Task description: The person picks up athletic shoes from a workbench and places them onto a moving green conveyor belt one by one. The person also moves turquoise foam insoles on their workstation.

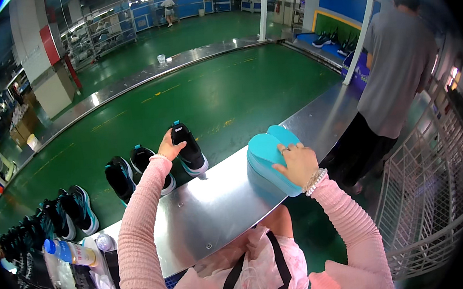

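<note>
My left hand is closed around the heel collar of a black shoe with a white sole and a teal heel tab. The shoe stands on the green surface, against the near metal ledge. On that ledge, to the right, lies a thick stack of teal insoles. My right hand reaches over the stack, fingers bent and thumb pressed on the upper insoles. Two more black shoes, one farther left and another partly behind my left forearm, stand nearby.
Black shoes line up at the left, beside a blue-capped bottle and plastic bags. A person in a grey shirt stands at the right, near a wire rack. A white post rises from the ledge.
</note>
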A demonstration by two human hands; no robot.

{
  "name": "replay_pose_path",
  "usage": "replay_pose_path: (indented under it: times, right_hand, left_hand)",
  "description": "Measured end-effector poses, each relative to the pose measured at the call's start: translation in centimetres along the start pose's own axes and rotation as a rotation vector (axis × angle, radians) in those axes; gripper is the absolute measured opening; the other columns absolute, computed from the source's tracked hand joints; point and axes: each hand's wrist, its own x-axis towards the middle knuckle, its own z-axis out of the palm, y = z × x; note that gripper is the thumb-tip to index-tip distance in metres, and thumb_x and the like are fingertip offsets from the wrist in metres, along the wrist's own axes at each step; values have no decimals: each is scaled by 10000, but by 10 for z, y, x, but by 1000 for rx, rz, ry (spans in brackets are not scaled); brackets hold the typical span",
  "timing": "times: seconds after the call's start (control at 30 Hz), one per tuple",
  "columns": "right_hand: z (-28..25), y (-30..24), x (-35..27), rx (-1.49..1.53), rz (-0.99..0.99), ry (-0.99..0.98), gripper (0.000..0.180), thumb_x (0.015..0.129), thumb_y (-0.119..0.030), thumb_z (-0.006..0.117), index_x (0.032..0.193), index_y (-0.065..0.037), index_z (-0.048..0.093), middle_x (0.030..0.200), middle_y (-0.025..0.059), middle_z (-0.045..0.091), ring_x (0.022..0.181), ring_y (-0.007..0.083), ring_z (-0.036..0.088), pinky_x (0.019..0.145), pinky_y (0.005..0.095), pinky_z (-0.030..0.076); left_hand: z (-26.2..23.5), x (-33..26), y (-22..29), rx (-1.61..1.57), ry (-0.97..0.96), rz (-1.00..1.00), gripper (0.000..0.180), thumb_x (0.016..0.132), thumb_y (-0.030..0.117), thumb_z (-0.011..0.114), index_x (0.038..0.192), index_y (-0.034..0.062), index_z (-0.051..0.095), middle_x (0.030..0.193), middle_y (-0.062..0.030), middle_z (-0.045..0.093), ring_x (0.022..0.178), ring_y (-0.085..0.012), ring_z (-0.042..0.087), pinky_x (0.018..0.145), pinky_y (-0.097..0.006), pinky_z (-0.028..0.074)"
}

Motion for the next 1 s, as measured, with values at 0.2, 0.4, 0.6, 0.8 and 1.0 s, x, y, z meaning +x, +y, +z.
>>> replay_pose_path:
  times: [0.2, 0.4, 0.6, 0.8, 1.0]
  right_hand:
    - [-24, -65, 61, 127, -222, -52, 212, 710, -269, 613, 769, -66, 631, 803, 114, 577, 710, 269, 600, 592, 359, 485]
    - [-20, -160, 141, -83, -335, -190, 90, 678, -96, 600, 725, -48, 660, 801, 130, 634, 752, 251, 627, 595, 341, 497]
    - [64, -204, 190, -54, -342, -160, 149, 744, -135, 532, 804, -85, 659, 777, 82, 651, 762, 219, 633, 605, 322, 494]
    - [115, -220, 199, 457, 22, -239, 204, 786, -145, 473, 852, -41, 636, 856, 163, 633, 823, 278, 619, 697, 379, 500]
    - [139, -239, 216, 715, 266, -302, 242, 804, -162, 446, 889, -32, 632, 903, 185, 618, 845, 315, 605, 731, 380, 487]
  left_hand:
    - [-3, 0, 6, -112, 109, -45, 298, 797, 311, 558, 929, 44, 560, 839, -170, 612, 799, -325, 589, 696, -370, 448]
    - [-16, -9, 8, 62, 276, -55, 389, 813, 390, 504, 912, 21, 578, 886, -210, 588, 850, -383, 544, 732, -422, 428]
    - [-8, -8, 1, -34, 322, -62, 358, 801, 347, 532, 857, -4, 578, 811, -244, 579, 782, -403, 552, 679, -425, 429]
    - [-8, -15, 4, -65, 345, -18, 318, 792, 310, 569, 732, -1, 546, 629, -199, 547, 570, -357, 520, 532, -398, 397]
    - [-12, -22, 3, 3, 374, -32, 338, 789, 318, 563, 705, -9, 545, 657, -208, 560, 612, -366, 547, 554, -417, 408]
